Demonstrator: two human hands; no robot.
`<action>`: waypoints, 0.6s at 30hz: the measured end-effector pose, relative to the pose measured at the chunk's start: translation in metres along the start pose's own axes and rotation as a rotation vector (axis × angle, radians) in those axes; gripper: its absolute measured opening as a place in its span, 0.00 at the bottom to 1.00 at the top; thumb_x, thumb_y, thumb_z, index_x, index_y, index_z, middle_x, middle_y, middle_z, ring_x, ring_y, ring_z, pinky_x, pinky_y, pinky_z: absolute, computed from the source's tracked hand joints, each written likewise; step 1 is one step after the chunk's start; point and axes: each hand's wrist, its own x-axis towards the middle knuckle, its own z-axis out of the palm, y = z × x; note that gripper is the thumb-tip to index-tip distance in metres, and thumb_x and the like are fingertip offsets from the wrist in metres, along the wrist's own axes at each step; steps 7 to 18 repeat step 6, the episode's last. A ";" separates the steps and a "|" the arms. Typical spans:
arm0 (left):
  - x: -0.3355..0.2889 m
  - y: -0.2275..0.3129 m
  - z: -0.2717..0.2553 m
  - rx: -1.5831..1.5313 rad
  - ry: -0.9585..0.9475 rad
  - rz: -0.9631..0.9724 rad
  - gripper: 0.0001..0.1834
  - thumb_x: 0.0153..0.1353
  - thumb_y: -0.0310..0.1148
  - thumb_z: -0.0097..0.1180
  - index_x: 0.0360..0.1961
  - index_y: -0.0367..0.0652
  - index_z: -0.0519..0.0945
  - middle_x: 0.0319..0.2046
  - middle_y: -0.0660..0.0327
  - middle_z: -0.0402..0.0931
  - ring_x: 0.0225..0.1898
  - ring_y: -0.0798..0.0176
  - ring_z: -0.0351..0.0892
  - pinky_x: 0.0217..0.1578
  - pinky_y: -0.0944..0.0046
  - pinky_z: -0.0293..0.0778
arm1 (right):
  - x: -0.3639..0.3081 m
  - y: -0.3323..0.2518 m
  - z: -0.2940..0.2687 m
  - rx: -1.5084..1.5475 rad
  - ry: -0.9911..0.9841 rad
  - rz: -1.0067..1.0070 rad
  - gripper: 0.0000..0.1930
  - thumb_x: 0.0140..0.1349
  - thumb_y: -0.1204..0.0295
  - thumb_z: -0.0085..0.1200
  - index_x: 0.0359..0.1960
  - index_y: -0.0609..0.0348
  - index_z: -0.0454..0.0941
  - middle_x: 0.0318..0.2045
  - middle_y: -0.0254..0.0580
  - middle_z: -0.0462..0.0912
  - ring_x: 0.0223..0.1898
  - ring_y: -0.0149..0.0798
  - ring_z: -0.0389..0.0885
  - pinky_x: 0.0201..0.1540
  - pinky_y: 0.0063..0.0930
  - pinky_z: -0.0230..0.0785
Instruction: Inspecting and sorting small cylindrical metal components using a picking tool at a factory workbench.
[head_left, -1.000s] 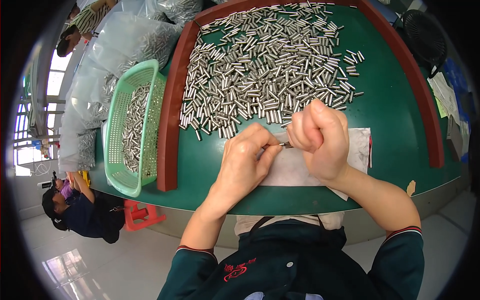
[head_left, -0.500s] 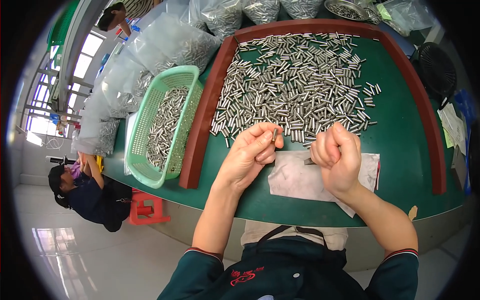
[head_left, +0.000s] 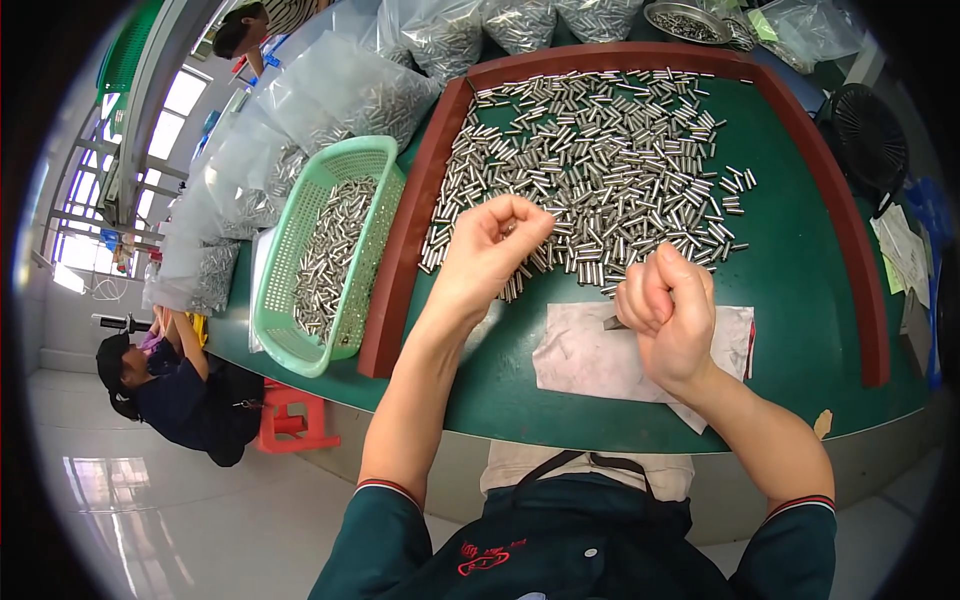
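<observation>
Many small silvery metal pins (head_left: 600, 170) lie spread over the green tabletop. My left hand (head_left: 490, 250) hovers over their near edge, thumb and fingertips pinched together; whatever may be between them is hidden. To its right, my right hand (head_left: 668, 318) is closed in a fist above a stained whitish cloth (head_left: 590, 350). A short dark grey tip (head_left: 614, 323) pokes out on the left side of that fist; the rest of the object is covered by the fingers.
A reddish-brown raised border (head_left: 395, 270) frames the pins on three sides. Left of it stands a light green perforated basket (head_left: 285, 265) with more pins. Clear bags (head_left: 340, 95) of pins line the back and left. A black fan (head_left: 870, 140) stands right; a person (head_left: 175, 390) works at left.
My left hand has moved up and slightly left, toward the pins. The metal pin seen at its fingertips before is out of sight now. My right hand has barely moved.
</observation>
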 end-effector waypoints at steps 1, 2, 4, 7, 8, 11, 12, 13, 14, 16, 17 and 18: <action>0.004 -0.001 0.001 0.254 0.012 0.094 0.07 0.51 0.31 0.55 0.23 0.38 0.73 0.13 0.74 0.60 0.15 0.80 0.52 0.16 0.77 0.51 | 0.000 -0.001 0.000 -0.002 -0.005 0.000 0.23 0.62 0.66 0.33 0.07 0.55 0.52 0.06 0.31 0.55 0.11 0.24 0.48 0.14 0.20 0.41; 0.005 -0.001 0.001 0.412 0.048 0.127 0.08 0.45 0.30 0.58 0.24 0.37 0.75 0.10 0.72 0.58 0.14 0.77 0.54 0.16 0.74 0.54 | 0.000 0.000 0.001 -0.002 -0.003 -0.002 0.23 0.62 0.66 0.33 0.07 0.55 0.52 0.06 0.31 0.55 0.11 0.24 0.48 0.14 0.20 0.41; 0.003 -0.006 0.006 0.684 0.117 0.144 0.08 0.45 0.28 0.59 0.25 0.37 0.75 0.12 0.73 0.55 0.16 0.78 0.53 0.17 0.74 0.52 | 0.000 0.000 0.002 0.006 0.009 0.020 0.23 0.62 0.66 0.32 0.07 0.55 0.52 0.06 0.31 0.55 0.11 0.24 0.48 0.14 0.20 0.41; 0.003 -0.010 0.010 0.889 0.167 0.215 0.11 0.42 0.33 0.61 0.28 0.40 0.76 0.09 0.63 0.62 0.13 0.66 0.64 0.17 0.64 0.61 | 0.001 0.000 0.000 0.001 0.000 0.007 0.23 0.62 0.66 0.32 0.07 0.55 0.53 0.06 0.31 0.55 0.11 0.24 0.48 0.14 0.20 0.42; 0.003 -0.010 0.010 0.889 0.167 0.215 0.11 0.42 0.33 0.61 0.28 0.40 0.76 0.09 0.63 0.62 0.13 0.66 0.64 0.17 0.64 0.61 | 0.001 0.000 0.000 0.001 0.000 0.007 0.23 0.62 0.66 0.32 0.07 0.55 0.53 0.06 0.31 0.55 0.11 0.24 0.48 0.14 0.20 0.42; 0.003 -0.010 0.010 0.889 0.167 0.215 0.11 0.42 0.33 0.61 0.28 0.40 0.76 0.09 0.63 0.62 0.13 0.66 0.64 0.17 0.64 0.61 | 0.001 0.000 0.000 0.001 0.000 0.007 0.23 0.62 0.66 0.32 0.07 0.55 0.53 0.06 0.31 0.55 0.11 0.24 0.48 0.14 0.20 0.42; 0.003 -0.010 0.010 0.889 0.167 0.215 0.11 0.42 0.33 0.61 0.28 0.40 0.76 0.09 0.63 0.62 0.13 0.66 0.64 0.17 0.64 0.61 | 0.001 0.000 0.000 0.001 0.000 0.007 0.23 0.62 0.66 0.32 0.07 0.55 0.53 0.06 0.31 0.55 0.11 0.24 0.48 0.14 0.20 0.42; 0.003 -0.010 0.010 0.889 0.167 0.215 0.11 0.42 0.33 0.61 0.28 0.40 0.76 0.09 0.63 0.62 0.13 0.66 0.64 0.17 0.64 0.61 | 0.001 0.000 0.000 0.001 0.000 0.007 0.23 0.62 0.66 0.32 0.07 0.55 0.53 0.06 0.31 0.55 0.11 0.24 0.48 0.14 0.20 0.42; 0.003 -0.010 0.010 0.889 0.167 0.215 0.11 0.42 0.33 0.61 0.28 0.40 0.76 0.09 0.63 0.62 0.13 0.66 0.64 0.17 0.64 0.61 | 0.001 0.000 0.000 0.001 0.000 0.007 0.23 0.62 0.66 0.32 0.07 0.55 0.53 0.06 0.31 0.55 0.11 0.24 0.48 0.14 0.20 0.42; 0.003 -0.010 0.010 0.889 0.167 0.215 0.11 0.42 0.33 0.61 0.28 0.40 0.76 0.09 0.63 0.62 0.13 0.66 0.64 0.17 0.64 0.61 | 0.001 0.000 0.000 0.001 0.000 0.007 0.23 0.62 0.66 0.32 0.07 0.55 0.53 0.06 0.31 0.55 0.11 0.24 0.48 0.14 0.20 0.42; 0.003 -0.010 0.010 0.889 0.167 0.215 0.11 0.42 0.33 0.61 0.28 0.40 0.76 0.09 0.63 0.62 0.13 0.66 0.64 0.17 0.64 0.61 | 0.001 0.000 0.000 0.001 0.000 0.007 0.23 0.62 0.66 0.32 0.07 0.55 0.53 0.06 0.31 0.55 0.11 0.24 0.48 0.14 0.20 0.42; 0.003 -0.010 0.010 0.889 0.167 0.215 0.11 0.42 0.33 0.61 0.28 0.40 0.76 0.09 0.63 0.62 0.13 0.66 0.64 0.17 0.64 0.61 | 0.001 0.000 0.000 0.001 0.000 0.007 0.23 0.62 0.66 0.32 0.07 0.55 0.53 0.06 0.31 0.55 0.11 0.24 0.48 0.14 0.20 0.42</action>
